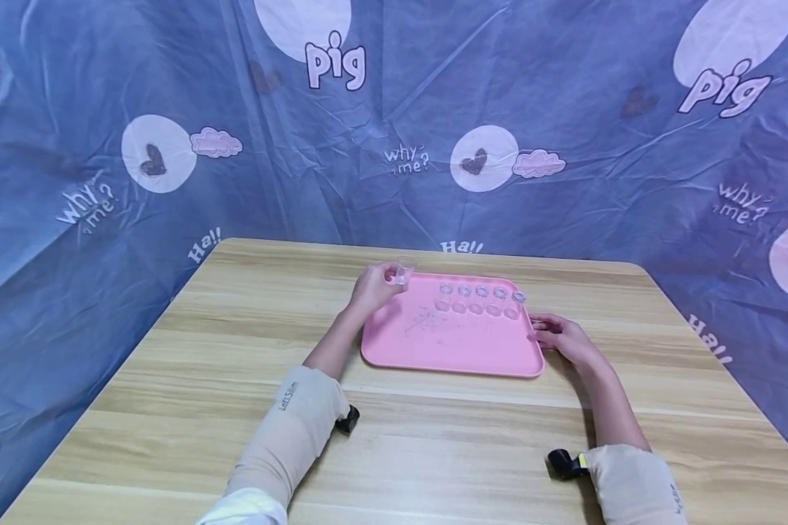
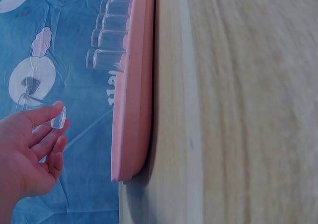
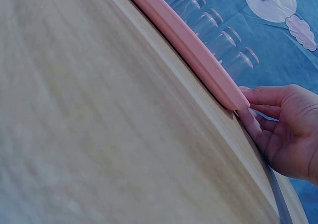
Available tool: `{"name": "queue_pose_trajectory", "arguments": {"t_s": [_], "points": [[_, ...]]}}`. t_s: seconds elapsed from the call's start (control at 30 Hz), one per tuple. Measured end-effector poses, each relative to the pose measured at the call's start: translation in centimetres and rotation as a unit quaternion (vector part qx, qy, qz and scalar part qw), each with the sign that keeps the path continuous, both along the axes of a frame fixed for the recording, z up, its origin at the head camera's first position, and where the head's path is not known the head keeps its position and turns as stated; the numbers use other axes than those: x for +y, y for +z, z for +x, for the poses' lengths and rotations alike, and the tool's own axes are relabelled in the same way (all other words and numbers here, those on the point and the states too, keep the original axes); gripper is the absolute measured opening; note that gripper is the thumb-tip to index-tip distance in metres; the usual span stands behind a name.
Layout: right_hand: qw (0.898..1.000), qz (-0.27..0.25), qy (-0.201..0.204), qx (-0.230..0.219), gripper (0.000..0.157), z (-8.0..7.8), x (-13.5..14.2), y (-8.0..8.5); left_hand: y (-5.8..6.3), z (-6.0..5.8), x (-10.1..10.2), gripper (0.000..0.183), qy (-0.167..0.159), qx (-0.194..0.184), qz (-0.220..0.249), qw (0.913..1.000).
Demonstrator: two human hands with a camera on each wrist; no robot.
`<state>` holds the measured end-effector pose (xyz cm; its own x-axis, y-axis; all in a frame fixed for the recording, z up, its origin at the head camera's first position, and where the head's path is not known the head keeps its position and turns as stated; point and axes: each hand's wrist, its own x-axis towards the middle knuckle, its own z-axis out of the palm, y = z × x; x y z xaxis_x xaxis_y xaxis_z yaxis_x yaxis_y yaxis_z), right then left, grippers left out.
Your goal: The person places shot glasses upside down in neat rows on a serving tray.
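Observation:
My left hand (image 1: 372, 286) pinches a small clear shot glass (image 1: 404, 273) between thumb and fingers, above the far left corner of the pink tray (image 1: 453, 354). In the left wrist view its thick base (image 2: 59, 117) faces the tray side. At the tray's right side, my right hand (image 1: 561, 338) grips the rim, with a finger over the edge and a digit below it, as the right wrist view shows. Several matching glasses (image 3: 238, 64) stand in one row on the tray's far right half, and appear to be upside down.
Faint dark marks (image 1: 426, 321) show on the tray's surface. The tray lies on a light wooden table (image 1: 407, 445), and a blue printed cloth (image 1: 394, 197) hangs around its far and side edges. A small black camera sits on each forearm, over a beige sleeve (image 1: 295, 430).

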<state>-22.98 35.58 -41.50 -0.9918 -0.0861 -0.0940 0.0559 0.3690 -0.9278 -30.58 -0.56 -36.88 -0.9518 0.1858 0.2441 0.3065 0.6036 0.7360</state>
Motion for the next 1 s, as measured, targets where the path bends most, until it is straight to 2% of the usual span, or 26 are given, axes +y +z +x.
{"name": "queue_pose_trajectory", "arguments": {"t_s": [0.4, 0.6, 1.0], "points": [[1.0, 0.005, 0.004, -0.005, 0.054, -0.16, -0.15, 0.01, -0.19, -0.13, 0.05, 0.038, -0.01, 0.0, -0.004, 0.9999], [1.0, 0.002, 0.005, -0.005, 0.054, -0.26, -0.14, -0.01, -0.17, -0.17, 0.02, 0.034, 0.0, -0.004, -0.023, 0.9997], [1.0, 0.0, 0.005, -0.002, 0.054, -0.35, 0.17, -0.29, -0.26, -0.45, 0.24, 0.026, 0.006, -0.006, -0.023, 0.9997]]}}
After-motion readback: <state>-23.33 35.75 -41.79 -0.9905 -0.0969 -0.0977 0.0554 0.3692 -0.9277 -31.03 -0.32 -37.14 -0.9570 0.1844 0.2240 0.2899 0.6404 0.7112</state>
